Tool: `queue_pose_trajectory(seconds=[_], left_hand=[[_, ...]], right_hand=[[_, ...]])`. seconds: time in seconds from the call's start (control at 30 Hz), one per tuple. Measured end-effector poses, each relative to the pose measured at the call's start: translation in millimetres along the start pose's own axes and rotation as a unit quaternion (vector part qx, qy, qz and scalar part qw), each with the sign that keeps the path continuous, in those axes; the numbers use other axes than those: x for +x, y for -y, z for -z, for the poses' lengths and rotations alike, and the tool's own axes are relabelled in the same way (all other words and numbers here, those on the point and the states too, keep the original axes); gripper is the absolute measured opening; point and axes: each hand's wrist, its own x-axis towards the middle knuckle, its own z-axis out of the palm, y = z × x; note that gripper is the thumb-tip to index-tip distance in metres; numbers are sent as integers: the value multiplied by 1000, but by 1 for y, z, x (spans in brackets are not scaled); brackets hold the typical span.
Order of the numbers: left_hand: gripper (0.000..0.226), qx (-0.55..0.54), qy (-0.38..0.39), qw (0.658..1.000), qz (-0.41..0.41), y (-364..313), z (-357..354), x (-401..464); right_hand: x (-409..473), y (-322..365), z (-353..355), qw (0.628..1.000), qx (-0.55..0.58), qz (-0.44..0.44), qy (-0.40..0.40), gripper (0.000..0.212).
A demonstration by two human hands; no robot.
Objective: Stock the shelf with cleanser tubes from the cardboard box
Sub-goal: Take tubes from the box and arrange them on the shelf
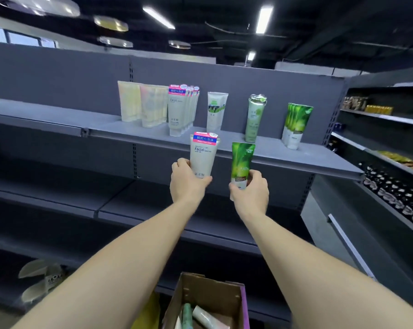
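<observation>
While both arms reach up at frame centre, left hand [187, 184] gripping a white cleanser tube [202, 155], right hand [249, 192] gripping a green tube [241, 162], both below the grey shelf [319, 160], cardboard box [215, 295] bottom centre.

A white facial cleanser tube [202, 155] with a pink-and-blue top band stands upright, gripped at its lower end by the left hand [186, 181]. Just right of it, a green leaf-print tube [241, 162] is held upright by the right hand [250, 191]. Both are raised before the grey shelf [260, 150], where matching tubes stand in rows. The open cardboard box [210, 298], near and low, holds more tubes.
</observation>
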Motion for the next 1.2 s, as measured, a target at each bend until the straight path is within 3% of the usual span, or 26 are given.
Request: queue_pose_trajectory(seconds=[0.57, 0.77, 1.2], left_hand=[[63, -60, 19, 994, -88, -66, -28, 123], [64, -65, 37, 993, -95, -84, -58, 133], [64, -67, 40, 991, -108, -144, -151, 112]], right_hand=[[110, 53, -15, 994, -44, 31, -93, 46], [139, 37, 4, 989, -75, 23, -122, 51], [214, -27, 78, 981, -110, -40, -153, 38]])
